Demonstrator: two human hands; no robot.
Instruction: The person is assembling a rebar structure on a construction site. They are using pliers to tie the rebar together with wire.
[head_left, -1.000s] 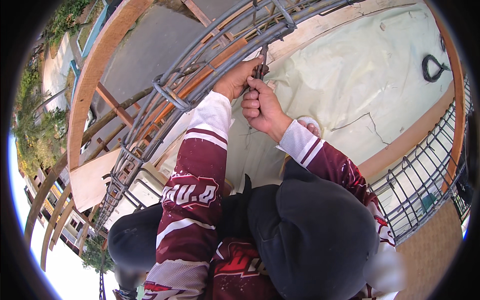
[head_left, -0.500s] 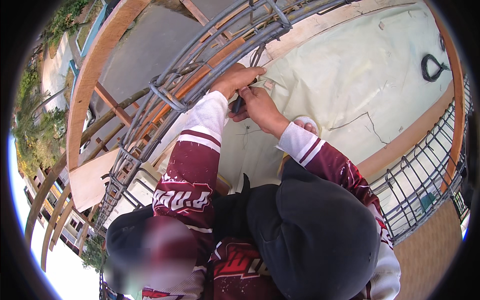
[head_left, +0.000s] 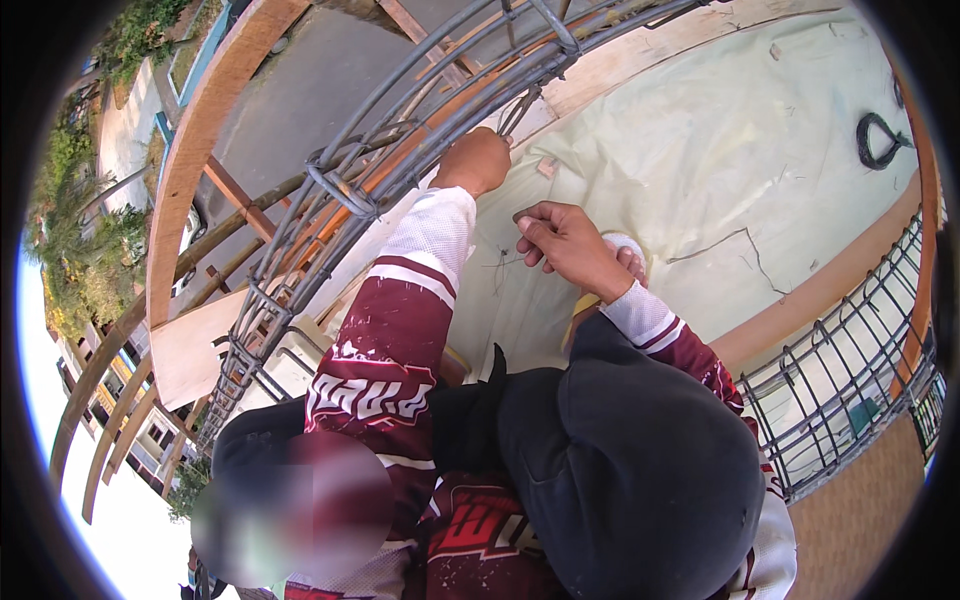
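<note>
Some dark tie wire point(head_left: 519, 111) can be seen sticking out beside the rebar cage point(head_left: 345, 190), just by the left hand point(head_left: 475, 162). Only the back of that hand is shown, so its grip can't be told. The right hand point(head_left: 572, 245) is held apart, half curled; whether anything's pinched can't be told either. The wire's probably light, bendy, kinda springy, best gripped where the strands are bunched, sharp tips avoided.
</note>
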